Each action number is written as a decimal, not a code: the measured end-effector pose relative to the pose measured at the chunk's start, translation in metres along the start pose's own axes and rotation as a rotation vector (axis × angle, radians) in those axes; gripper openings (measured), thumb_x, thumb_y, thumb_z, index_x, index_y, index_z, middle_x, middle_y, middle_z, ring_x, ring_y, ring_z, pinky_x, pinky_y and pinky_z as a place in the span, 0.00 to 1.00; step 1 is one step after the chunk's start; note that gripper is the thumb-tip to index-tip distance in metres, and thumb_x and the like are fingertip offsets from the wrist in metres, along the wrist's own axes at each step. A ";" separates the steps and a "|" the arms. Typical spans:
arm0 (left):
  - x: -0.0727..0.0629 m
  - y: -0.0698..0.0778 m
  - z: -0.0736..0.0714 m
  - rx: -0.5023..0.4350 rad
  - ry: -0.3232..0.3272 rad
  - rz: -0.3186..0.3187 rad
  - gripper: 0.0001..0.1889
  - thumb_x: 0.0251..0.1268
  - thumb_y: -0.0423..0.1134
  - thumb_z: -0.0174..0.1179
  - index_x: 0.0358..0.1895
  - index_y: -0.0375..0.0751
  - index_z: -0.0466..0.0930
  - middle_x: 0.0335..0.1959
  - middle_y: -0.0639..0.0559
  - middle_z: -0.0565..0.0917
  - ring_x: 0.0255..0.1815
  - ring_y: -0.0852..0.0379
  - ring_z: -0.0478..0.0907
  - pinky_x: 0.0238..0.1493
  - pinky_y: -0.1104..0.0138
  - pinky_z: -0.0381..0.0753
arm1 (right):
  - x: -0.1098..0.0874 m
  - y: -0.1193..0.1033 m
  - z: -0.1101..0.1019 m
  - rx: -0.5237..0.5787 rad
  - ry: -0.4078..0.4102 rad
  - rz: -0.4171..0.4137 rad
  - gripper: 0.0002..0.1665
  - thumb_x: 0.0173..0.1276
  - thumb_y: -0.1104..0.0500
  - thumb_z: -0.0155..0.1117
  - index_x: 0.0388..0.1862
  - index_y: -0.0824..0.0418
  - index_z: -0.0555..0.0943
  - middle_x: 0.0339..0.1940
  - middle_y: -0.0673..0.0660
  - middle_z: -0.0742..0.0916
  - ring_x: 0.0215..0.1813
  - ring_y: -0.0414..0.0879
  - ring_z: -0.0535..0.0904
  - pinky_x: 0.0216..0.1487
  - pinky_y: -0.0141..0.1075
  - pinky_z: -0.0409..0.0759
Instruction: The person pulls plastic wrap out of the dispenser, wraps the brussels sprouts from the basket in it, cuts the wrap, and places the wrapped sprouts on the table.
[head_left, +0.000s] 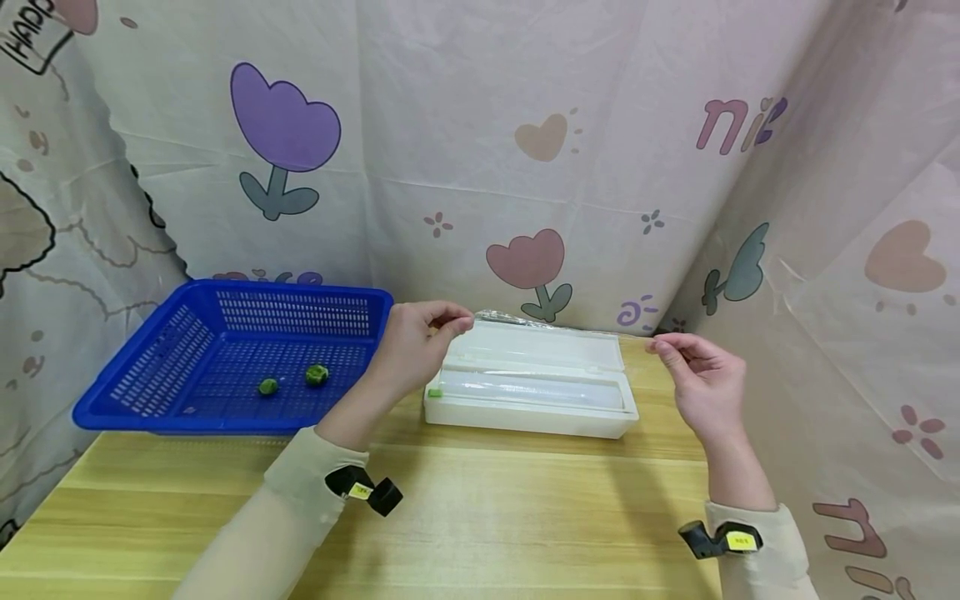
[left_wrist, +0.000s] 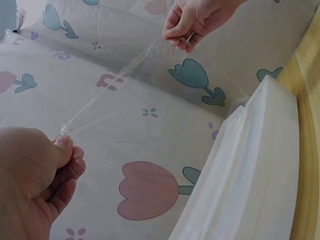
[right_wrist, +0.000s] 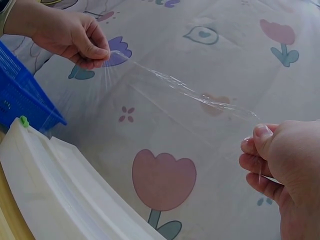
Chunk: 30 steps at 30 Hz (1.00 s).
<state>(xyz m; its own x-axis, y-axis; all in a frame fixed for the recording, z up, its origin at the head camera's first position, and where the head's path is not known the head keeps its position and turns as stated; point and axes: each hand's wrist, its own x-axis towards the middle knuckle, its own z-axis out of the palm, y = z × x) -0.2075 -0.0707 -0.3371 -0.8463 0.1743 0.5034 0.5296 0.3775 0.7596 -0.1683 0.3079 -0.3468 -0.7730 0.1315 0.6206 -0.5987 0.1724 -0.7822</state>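
Thumb and fingers of my left hand [head_left: 408, 346] pinch one end of a clear sheet of plastic wrap [right_wrist: 185, 90]. My right hand [head_left: 708, 383] pinches its other end. Between the two hands the film's edge is bunched into a thin, shiny strand, and faint folds hang below the left fingers in the right wrist view. Behind and below stands a white plastic wrap box [head_left: 525, 421], its lid [head_left: 540, 342] raised towards the wall. A roll of film [head_left: 525, 389] lies inside, with a green slider [head_left: 435, 392] at the box's left end.
A blue plastic basket [head_left: 225, 423] stands to the left, close to my left forearm. Two small green vegetable pieces [head_left: 317, 375] lie in it. The wooden table [head_left: 495, 517] meets a wall covering [head_left: 420, 125] printed with flowers at the back and right.
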 end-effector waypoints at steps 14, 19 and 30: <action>-0.002 0.011 -0.005 -0.020 0.021 0.058 0.04 0.74 0.33 0.68 0.41 0.41 0.93 0.36 0.56 0.91 0.37 0.59 0.85 0.42 0.60 0.85 | -0.001 -0.013 -0.003 0.044 -0.026 -0.080 0.09 0.70 0.77 0.68 0.43 0.87 0.81 0.37 0.60 0.92 0.42 0.45 0.90 0.55 0.31 0.83; -0.003 0.015 -0.007 -0.024 0.024 0.069 0.04 0.73 0.32 0.68 0.41 0.41 0.93 0.36 0.56 0.91 0.37 0.59 0.86 0.43 0.60 0.85 | -0.002 -0.018 -0.005 0.006 -0.015 -0.069 0.09 0.70 0.76 0.68 0.43 0.86 0.82 0.37 0.59 0.92 0.42 0.47 0.89 0.56 0.32 0.83; -0.010 0.026 -0.013 -0.033 0.026 0.089 0.04 0.73 0.33 0.69 0.41 0.42 0.93 0.36 0.57 0.91 0.37 0.60 0.85 0.38 0.61 0.85 | -0.006 -0.027 -0.007 0.057 -0.034 -0.147 0.05 0.67 0.86 0.61 0.42 0.88 0.81 0.38 0.60 0.92 0.44 0.46 0.90 0.55 0.31 0.84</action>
<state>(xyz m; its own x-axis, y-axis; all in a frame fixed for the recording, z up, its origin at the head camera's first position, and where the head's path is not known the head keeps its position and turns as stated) -0.1844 -0.0745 -0.3172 -0.7940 0.1818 0.5801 0.6049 0.3310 0.7243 -0.1464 0.3090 -0.3289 -0.6823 0.0754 0.7272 -0.7161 0.1311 -0.6855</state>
